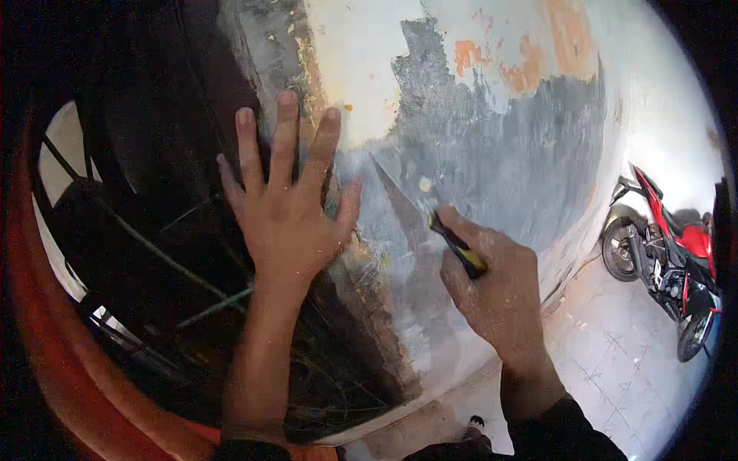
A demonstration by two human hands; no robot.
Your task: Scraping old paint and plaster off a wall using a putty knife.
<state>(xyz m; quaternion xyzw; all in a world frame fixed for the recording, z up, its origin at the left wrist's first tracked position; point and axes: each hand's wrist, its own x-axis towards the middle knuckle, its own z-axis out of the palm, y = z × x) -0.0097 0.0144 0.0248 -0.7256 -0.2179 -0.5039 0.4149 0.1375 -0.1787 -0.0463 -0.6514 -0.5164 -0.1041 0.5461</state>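
Note:
My right hand (500,276) is closed round the black and yellow handle of a putty knife (457,242). Its thin blade points up and left, against or close to the grey patched wall (507,146), with a dark shadow beside it. Spread flat, my left hand (288,200) rests near the wall's rough, chipped edge, where the surface meets a dark opening. Nothing shows between its fingers. Bare plaster, grey filler and orange smears cover the wall ahead of both hands.
Left of the chipped edge is a dark opening (154,230) with thin crossing bars. A curved orange-red surface (69,361) runs along the lower left. At the right a red and black motorcycle (669,238) stands on the pale tiled floor (607,361).

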